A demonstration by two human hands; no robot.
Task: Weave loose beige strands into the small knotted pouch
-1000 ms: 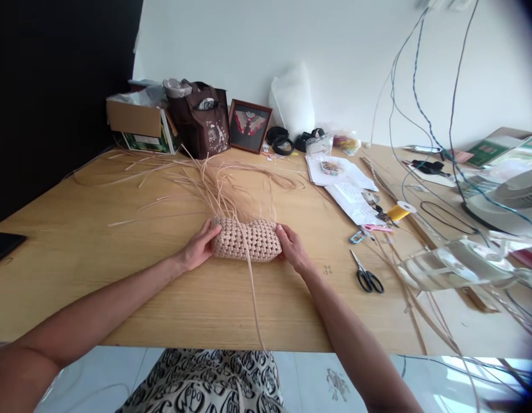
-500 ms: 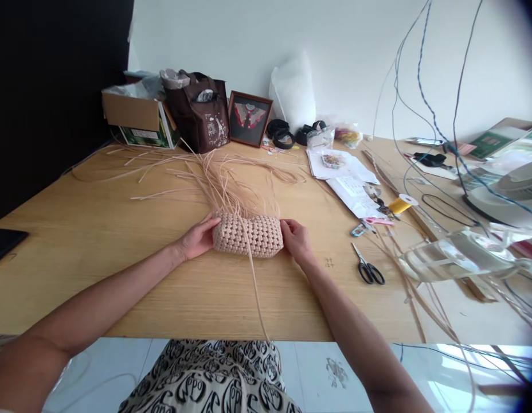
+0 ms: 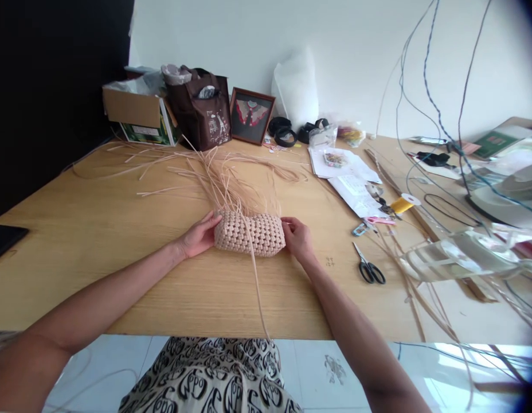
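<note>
A woven beige piece (image 3: 235, 234), knotted into a small pouch-like block, rests on the wooden table between my hands. Its left end is gripped by my left hand (image 3: 201, 234), thumb on top near the upper corner. At the opposite end, my right hand (image 3: 297, 236) pinches the right edge, fingers curled and partly hidden. Many long loose cords (image 3: 220, 178) fan out from its far side across the table. One single cord (image 3: 256, 281) runs over its front toward me and past the table edge.
Black-handled scissors (image 3: 369, 269) lie right of my right hand. Beyond them are a yellow thread spool (image 3: 404, 203), papers (image 3: 356, 195) and a plastic-wrapped roll (image 3: 459, 252). A brown bag (image 3: 197, 115), a cardboard box (image 3: 135, 109) and a framed picture (image 3: 251, 115) stand at the back. A phone (image 3: 6, 241) lies far left.
The view has shifted very slightly, so everything sits a little further right. Both hands keep the same hold on the woven piece, which has not visibly moved on the table.
</note>
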